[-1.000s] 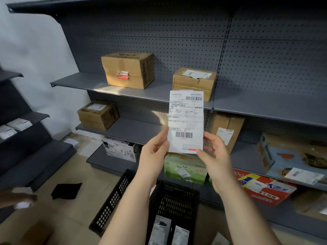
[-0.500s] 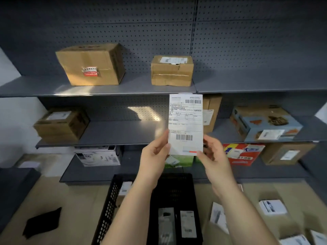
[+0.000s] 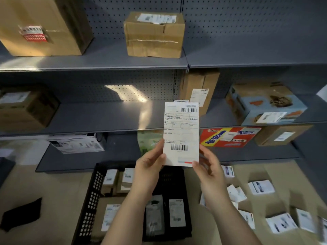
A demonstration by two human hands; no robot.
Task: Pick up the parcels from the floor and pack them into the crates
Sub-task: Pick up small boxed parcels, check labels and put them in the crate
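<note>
**A:** Gripping what, exactly?

**B:** Pinching a flat white parcel at its lower end, with the left hand on the left edge and the right hand on the bottom right corner. Thumbs in front, fingers behind.

**A:** Why upright, with the label toward the face?

**B:** Probably for reading the print. Leaves both barcodes above the grip and uncovered.

**A:** And the crates?

**B:** Directly below the grip. A black slotted crate under the left forearm, already holding several labelled parcels. Looks like a second dark crate just right of it, with two dark packets inside.

**A:** More to collect?

**B:** Plenty. Loose white parcels scattered on the floor, below and right of the right hand.

**A:** Next, then?

**B:** Likely lowering straight down into a crate, with hardly any sideways reach. Worth keeping both pinches until low, given such a thin piece.
</note>
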